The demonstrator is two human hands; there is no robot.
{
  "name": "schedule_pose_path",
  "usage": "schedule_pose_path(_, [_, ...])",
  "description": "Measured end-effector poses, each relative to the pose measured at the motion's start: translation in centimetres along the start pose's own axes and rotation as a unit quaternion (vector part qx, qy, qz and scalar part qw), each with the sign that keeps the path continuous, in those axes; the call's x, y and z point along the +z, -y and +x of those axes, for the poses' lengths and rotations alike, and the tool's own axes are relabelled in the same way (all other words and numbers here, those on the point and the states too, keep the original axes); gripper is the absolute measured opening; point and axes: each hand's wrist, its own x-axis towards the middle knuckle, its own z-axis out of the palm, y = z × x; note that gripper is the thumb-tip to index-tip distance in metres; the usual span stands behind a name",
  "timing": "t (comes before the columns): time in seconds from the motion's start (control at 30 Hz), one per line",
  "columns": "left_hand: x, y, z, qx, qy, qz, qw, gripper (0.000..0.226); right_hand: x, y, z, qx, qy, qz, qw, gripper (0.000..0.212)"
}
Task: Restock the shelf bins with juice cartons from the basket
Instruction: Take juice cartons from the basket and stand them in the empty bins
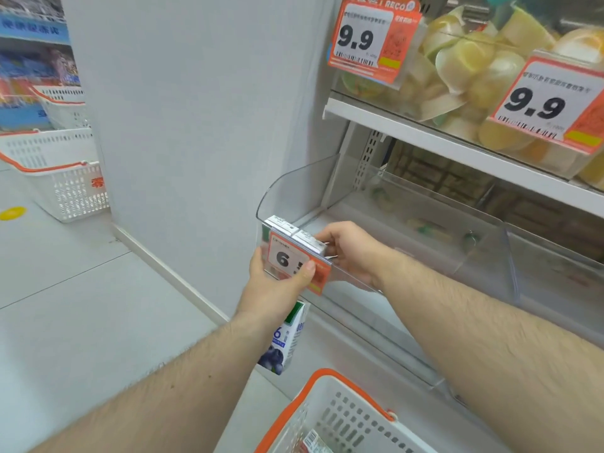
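Fingers of right hand (349, 253) curl on juice cartons (295, 235) seated in clear shelf bin (294, 188); left hand (277, 282) pinches bin's price tag (291, 259), blueberry carton (284, 341) below it, unclear whether held. Basket (330, 416) looks nearly emptied; restocking seems well along.

Upper shelf, upper right of frame: packs of pale yellow fruit cups (470, 63)
Price tags on that shelf: two orange-and-white tags reading 9.9 (366, 37)
Left edge of frame: white shopping baskets with orange handles (62, 188) on the floor
Floor, far left: round yellow sticker (12, 213)
Centre: plain grey wall panel (196, 109)
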Motion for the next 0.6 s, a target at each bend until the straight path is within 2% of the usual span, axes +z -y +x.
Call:
schedule_pose_path(0.1, [0.1,0.0,0.1,0.000,-0.005,0.019,1.000,0.084,-0.6,-0.5,0.4,0.029,0.013,0.034,0.999,0.039])
schedule_pose_path(0.27, [0.3,-0.2,-0.3,-0.010,-0.029,0.038,0.999,0.076,-0.8,-0.7,0.4,0.026,0.050,0.030,0.998,0.028])
schedule_pose_path(0.4, [1.0,-0.3,-1.7,-0.079,-0.090,0.000,0.993,0.056,-0.8,-0.4,-0.2,0.014,0.057,-0.103,0.993,0.023])
schedule_pose_path(0.47, [1.4,-0.6,-2.7,-0.094,-0.081,-0.051,0.991,0.045,-0.7,-0.1,-1.0,-0.022,-0.001,-0.190,0.982,0.023])
schedule_pose_path(0.53, [1.8,-1.2,-3.9,-0.088,-0.041,-0.082,0.992,0.032,-1.0,0.0,-2.2,-0.128,-0.142,-0.240,0.952,0.014])
schedule_pose_path(0.6, [2.3,-2.0,-5.2,-0.086,-0.004,-0.100,0.991,0.029,-1.2,-0.1,-5.3,-0.251,-0.267,-0.222,0.904,0.013])
